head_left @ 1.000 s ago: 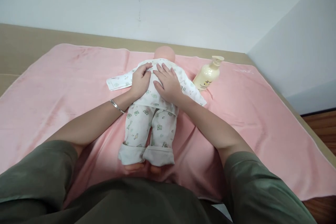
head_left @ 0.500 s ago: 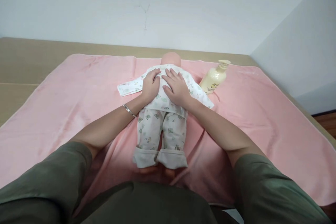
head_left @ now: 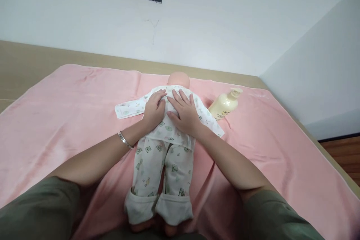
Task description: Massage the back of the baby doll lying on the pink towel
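A baby doll (head_left: 179,78) with a bald head lies stretched out, apparently face down, its feet toward me. It wears a white printed top (head_left: 165,132) and matching trousers (head_left: 177,165) with turned-up cuffs. My left hand (head_left: 154,109) rests on the left part of the doll's upper back, fingers extended and close together. On the right part, my right hand (head_left: 185,114) lies flat with its fingers spread. Neither hand grasps anything. The doll's sleeves reach out to both sides, and its hands are not visible.
A pink blanket (head_left: 90,97) under the doll covers most of the tan surface (head_left: 36,58). To the doll's right, by its sleeve, a cream pump bottle (head_left: 225,105) leans at a tilt. White walls (head_left: 213,26) rise behind and at the right.
The camera view has shifted, so doll, bottle and blanket appear lower and slightly left. Both hands remain on the doll's back, with little change in their placement.
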A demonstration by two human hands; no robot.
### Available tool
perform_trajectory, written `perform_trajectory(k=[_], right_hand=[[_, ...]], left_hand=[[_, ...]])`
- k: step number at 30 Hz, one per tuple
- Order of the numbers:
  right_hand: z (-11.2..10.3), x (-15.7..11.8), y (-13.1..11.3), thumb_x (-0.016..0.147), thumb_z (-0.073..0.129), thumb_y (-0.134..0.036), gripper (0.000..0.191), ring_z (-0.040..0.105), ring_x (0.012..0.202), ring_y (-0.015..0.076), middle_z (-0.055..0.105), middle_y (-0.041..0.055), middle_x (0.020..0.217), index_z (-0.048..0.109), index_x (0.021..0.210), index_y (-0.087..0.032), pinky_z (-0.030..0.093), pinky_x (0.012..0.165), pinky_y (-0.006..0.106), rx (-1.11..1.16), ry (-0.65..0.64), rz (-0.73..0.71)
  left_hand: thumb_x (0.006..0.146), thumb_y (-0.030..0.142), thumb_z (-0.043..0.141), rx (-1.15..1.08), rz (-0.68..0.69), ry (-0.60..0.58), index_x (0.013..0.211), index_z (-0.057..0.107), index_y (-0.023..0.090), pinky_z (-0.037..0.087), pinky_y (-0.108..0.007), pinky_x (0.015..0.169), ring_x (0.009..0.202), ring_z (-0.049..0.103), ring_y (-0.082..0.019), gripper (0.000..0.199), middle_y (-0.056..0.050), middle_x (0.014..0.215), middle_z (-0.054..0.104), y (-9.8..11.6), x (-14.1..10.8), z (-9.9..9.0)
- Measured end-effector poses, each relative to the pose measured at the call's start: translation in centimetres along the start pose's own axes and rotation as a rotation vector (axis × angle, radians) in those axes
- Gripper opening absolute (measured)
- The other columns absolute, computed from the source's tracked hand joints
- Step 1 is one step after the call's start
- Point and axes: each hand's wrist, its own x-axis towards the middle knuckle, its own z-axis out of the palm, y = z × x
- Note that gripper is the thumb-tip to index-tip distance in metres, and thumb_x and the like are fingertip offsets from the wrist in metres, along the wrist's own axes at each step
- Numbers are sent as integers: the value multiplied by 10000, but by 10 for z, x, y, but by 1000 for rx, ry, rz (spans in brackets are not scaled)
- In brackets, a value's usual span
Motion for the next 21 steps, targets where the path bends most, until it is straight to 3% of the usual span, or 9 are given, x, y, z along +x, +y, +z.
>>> perform_trajectory(k=[4,7,9,12,15,18,21], right_hand=[[-6,7,9,1054,408,-475,653,176,1655,376,221,134,1748,367,1636,-180,153,1333,703,10,-11,176],[-4,-1,-5,1058,383,-437,689,191,1645,407,221,202,1735,308,1651,-95,201,1334,683,-9,20,286],[0,-14,-23,1053,378,-402,673,162,1648,424,200,201,1739,326,1644,-84,217,1329,691,-41,28,226],[6,-29,-43,1037,390,-366,666,166,1658,373,242,170,1731,360,1627,-60,167,1370,646,-98,5,-17],[6,-26,-35,1043,379,-391,650,214,1655,299,316,122,1714,392,1613,-79,94,1402,596,-73,-53,-151],[6,-7,-8,1046,377,-431,636,176,1663,329,280,92,1733,387,1623,-164,87,1365,682,23,-12,29],[10,9,7,1027,407,-475,726,144,1656,405,231,190,1736,329,1633,-84,145,1330,715,102,137,346]], left_hand=[[923,252,461,27,4,-8,1148,710,219,488,-503,1238,1345,651,-246,336,-82,1359,732,1,-2,-2],[924,239,461,21,-7,-19,1150,708,219,481,-488,1247,1360,641,-237,336,-77,1372,727,3,-2,-3],[919,239,463,16,-27,-20,1138,712,211,478,-500,1246,1358,642,-249,332,-85,1368,729,4,-1,-4],[918,241,457,-11,-66,-25,1118,715,196,456,-534,1258,1367,635,-272,330,-101,1377,722,6,-1,-4],[928,215,432,-56,-128,-6,1130,717,191,446,-509,1275,1377,629,-250,350,-97,1401,709,8,-3,-4],[925,177,430,-88,-159,30,1184,711,188,433,-478,1297,1410,603,-232,382,-92,1438,686,11,-8,-2],[928,174,441,-122,-165,31,1257,692,216,414,-469,1318,1463,556,-220,416,-67,1500,643,16,-15,0]])
